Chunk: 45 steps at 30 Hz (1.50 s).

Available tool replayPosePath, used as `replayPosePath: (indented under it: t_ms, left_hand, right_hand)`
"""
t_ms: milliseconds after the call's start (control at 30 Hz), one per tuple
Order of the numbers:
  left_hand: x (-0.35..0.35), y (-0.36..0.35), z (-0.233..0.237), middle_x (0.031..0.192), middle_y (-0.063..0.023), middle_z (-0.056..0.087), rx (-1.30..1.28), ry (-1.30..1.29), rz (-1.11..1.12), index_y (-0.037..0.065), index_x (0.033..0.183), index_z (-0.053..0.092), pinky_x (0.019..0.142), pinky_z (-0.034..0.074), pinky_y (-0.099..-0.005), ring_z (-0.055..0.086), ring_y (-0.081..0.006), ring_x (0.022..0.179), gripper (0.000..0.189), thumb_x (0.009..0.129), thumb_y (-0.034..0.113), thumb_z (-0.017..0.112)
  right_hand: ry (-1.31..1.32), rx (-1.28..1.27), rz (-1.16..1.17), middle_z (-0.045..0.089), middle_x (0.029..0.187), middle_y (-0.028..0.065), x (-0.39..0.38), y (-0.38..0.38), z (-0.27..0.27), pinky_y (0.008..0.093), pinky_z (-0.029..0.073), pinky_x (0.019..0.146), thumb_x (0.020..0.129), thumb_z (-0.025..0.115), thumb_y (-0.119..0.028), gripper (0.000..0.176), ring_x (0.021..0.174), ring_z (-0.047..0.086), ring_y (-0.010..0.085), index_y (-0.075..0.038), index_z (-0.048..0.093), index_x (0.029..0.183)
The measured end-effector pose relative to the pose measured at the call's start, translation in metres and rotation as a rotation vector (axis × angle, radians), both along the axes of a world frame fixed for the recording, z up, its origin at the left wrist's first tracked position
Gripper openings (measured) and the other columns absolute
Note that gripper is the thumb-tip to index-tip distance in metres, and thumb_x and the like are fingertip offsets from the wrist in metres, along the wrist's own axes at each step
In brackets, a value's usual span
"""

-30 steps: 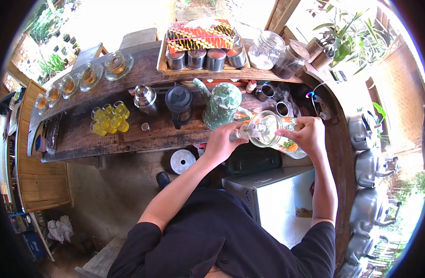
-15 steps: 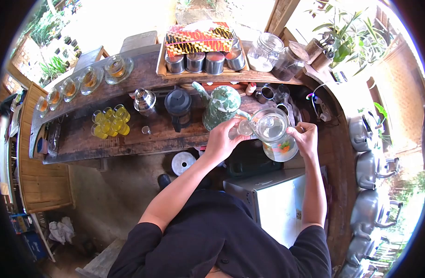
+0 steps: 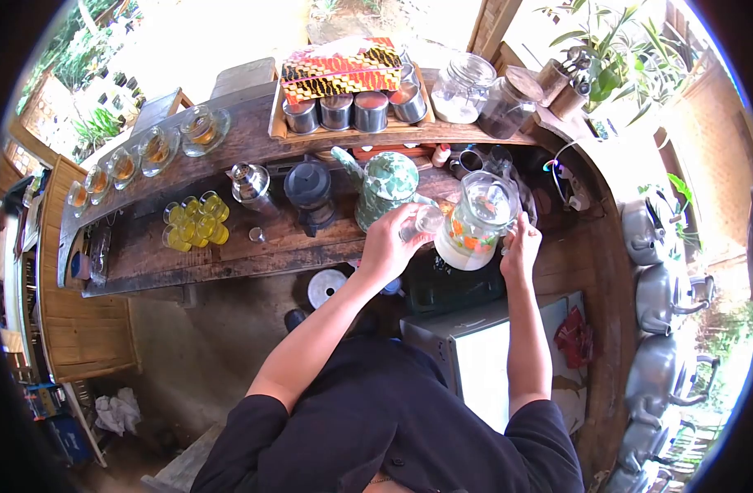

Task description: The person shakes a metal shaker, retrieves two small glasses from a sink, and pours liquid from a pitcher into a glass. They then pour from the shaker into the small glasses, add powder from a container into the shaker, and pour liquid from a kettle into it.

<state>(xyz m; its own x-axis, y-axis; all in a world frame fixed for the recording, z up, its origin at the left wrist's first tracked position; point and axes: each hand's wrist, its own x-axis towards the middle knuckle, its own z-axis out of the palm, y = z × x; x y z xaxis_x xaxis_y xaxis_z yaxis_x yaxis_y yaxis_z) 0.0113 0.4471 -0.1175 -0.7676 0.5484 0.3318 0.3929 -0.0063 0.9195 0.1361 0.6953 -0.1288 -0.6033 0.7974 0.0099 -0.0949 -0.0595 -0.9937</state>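
My left hand (image 3: 391, 240) is closed round a small clear glass (image 3: 428, 220), its mouth turned toward the pitcher. With my right hand (image 3: 520, 244) I grip the handle of a glass pitcher (image 3: 467, 246) that has an orange and green print. The pitcher stands close beside the small glass, nearly upright; whether the two touch I cannot tell. Behind my left hand is a green and white speckled kettle (image 3: 390, 182). A dark lidded press pot (image 3: 308, 191) and a metal shaker (image 3: 252, 184) stand further left on the wooden counter (image 3: 138, 261).
Several small glasses of yellow liquid (image 3: 197, 220) are grouped on the left. Cups on saucers (image 3: 156, 149) line the upper shelf. A patterned box (image 3: 342, 70), metal tins and glass jars (image 3: 463, 86) stand at the back. Metal kettles (image 3: 651, 300) line the right edge.
The pitcher has gone from tilted to more upright and moved slightly left, my right hand with it. My left hand still holds the small glass. The whole view has shifted a little.
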Motion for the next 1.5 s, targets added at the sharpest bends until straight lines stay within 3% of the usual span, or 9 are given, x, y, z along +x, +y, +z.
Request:
replayPosePath:
  t_ms: [67,100,200,233,433,500,867,1133,1500]
  left_hand:
    - [0.0,-0.001,0.002,0.113,-0.0149,0.074,-0.024,-0.007,-0.003,0.001,0.123,0.065,0.092,0.06,-0.0377,0.073,-0.0263,0.103,0.048,0.082,0.014,0.086]
    - [0.001,-0.001,0.003,0.115,-0.014,0.074,-0.046,-0.015,-0.007,-0.001,0.125,0.064,0.097,0.059,-0.0368,0.073,-0.0213,0.107,0.049,0.083,0.014,0.086]
    - [0.002,-0.002,0.005,0.115,-0.0137,0.074,-0.05,-0.027,-0.007,0.0,0.125,0.064,0.097,0.059,-0.0368,0.073,-0.0205,0.108,0.05,0.083,0.014,0.087]
    - [0.002,-0.002,0.004,0.115,-0.0137,0.074,-0.053,-0.028,-0.004,0.0,0.125,0.064,0.097,0.059,-0.0368,0.073,-0.0205,0.108,0.05,0.083,0.014,0.087]
    - [0.002,-0.003,-0.002,0.116,-0.0134,0.074,-0.07,-0.035,0.032,-0.001,0.125,0.064,0.097,0.059,-0.0363,0.073,-0.0196,0.108,0.051,0.082,0.014,0.087]
    - [0.002,-0.001,-0.004,0.112,-0.0162,0.075,-0.006,-0.035,0.052,0.002,0.123,0.065,0.089,0.059,-0.0381,0.074,-0.0297,0.105,0.049,0.08,0.012,0.087]
    - [0.002,-0.004,-0.01,0.116,-0.0164,0.074,-0.014,-0.048,0.053,0.0,0.125,0.065,0.091,0.059,-0.0374,0.074,-0.0291,0.106,0.051,0.08,0.011,0.087]
    - [0.002,-0.01,-0.007,0.116,-0.0163,0.074,-0.032,-0.031,0.072,0.0,0.125,0.065,0.089,0.059,-0.0374,0.074,-0.0289,0.106,0.051,0.08,0.01,0.086]
    - [0.006,-0.035,0.003,0.111,-0.0152,0.075,-0.025,-0.041,0.12,0.001,0.12,0.067,0.087,0.059,-0.0373,0.074,-0.0286,0.103,0.048,0.079,0.013,0.088]
  right_hand:
    - [0.107,-0.12,-0.122,0.043,0.058,-0.0095,-0.01,-0.001,-0.011,0.024,0.02,0.047,0.099,0.072,-0.035,0.039,0.049,0.031,0.0013,-0.016,0.056,0.069]
    - [0.089,-0.164,-0.216,0.041,0.057,-0.0104,-0.019,-0.011,-0.001,0.0258,0.021,0.049,0.095,0.078,-0.036,0.051,0.051,0.031,0.0027,-0.019,0.045,0.06]
    - [0.038,-0.189,-0.365,0.041,0.06,-0.01,-0.04,-0.021,0.005,0.0265,0.027,0.054,0.096,0.076,-0.039,0.053,0.056,0.034,0.0042,-0.02,0.042,0.06]
    - [0.074,-0.218,-0.312,0.05,0.07,-0.0082,-0.037,-0.013,-0.013,0.0227,0.026,0.054,0.096,0.074,-0.041,0.033,0.06,0.037,0.0036,-0.013,0.067,0.081]
    - [0.079,-0.219,-0.37,0.044,0.066,-0.0087,-0.06,-0.022,-0.033,0.0251,0.026,0.056,0.095,0.076,-0.041,0.037,0.06,0.034,0.0047,-0.012,0.063,0.075]
    - [0.103,-0.204,-0.357,0.044,0.065,-0.0088,-0.062,-0.021,-0.045,0.0257,0.026,0.057,0.094,0.077,-0.041,0.041,0.06,0.034,0.0047,-0.011,0.063,0.071]
    - [0.133,-0.209,-0.37,0.046,0.069,-0.006,-0.076,-0.027,-0.068,0.0293,0.035,0.065,0.096,0.076,-0.037,0.04,0.067,0.04,0.0078,-0.011,0.06,0.071]
    - [0.098,-0.221,-0.372,0.063,0.08,-0.0027,-0.071,-0.024,-0.077,0.0294,0.041,0.073,0.097,0.074,-0.038,0.034,0.073,0.048,0.0083,-0.004,0.076,0.093]
    - [0.171,-0.029,-0.258,0.064,0.096,0.0019,-0.048,-0.025,-0.096,0.0309,0.045,0.086,0.105,0.064,-0.03,0.03,0.091,0.056,0.0122,-0.001,0.07,0.106]
